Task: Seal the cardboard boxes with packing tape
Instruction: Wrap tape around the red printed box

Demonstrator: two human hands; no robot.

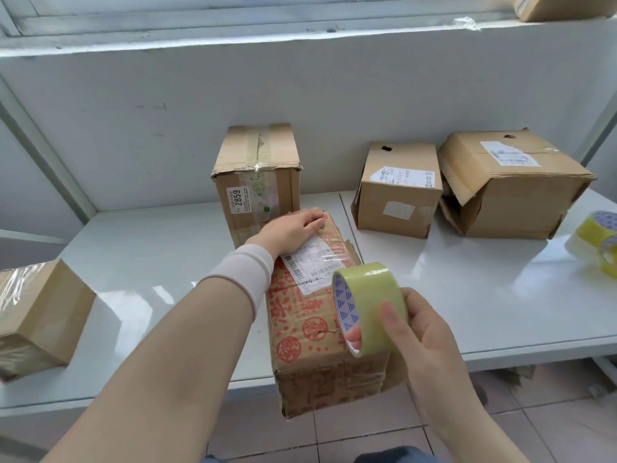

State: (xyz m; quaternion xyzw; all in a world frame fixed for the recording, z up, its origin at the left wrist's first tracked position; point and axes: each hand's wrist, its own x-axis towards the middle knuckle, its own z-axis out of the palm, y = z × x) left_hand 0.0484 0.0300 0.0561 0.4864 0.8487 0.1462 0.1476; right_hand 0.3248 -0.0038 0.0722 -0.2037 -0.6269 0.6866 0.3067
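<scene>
The fingers (389, 317) of the right hand (425, 335) are clamped on a green tape roll (370, 305) at lower centre. One finger lies across the outer band and another fingertip shows through the core. The roll stands on edge over the near part of the red-printed box (300, 332). The left hand (290, 228) lies palm down on that box's far end, fingers straight and close together, beside a white shipping label (310, 262). Its forearm reaches in from the lower left with a pale sleeve band (247, 272) at the wrist. The right forearm comes up from the lower right.

Six cardboard boxes show. The red-printed box lies lengthwise at centre, its near end overhanging the front edge of the white desk (467, 295). Just behind it stands a tall box (257, 168) labelled "2859". Right of centre sit a small box (397, 195) and, just beside it, a large dented box (514, 188). A film-wrapped box (36, 312) sits at the left edge. A sixth box (564, 6), cut off, rests on the window ledge at upper right. More yellow tape (594, 232) lies at the right edge; I cannot tell how many rolls.
</scene>
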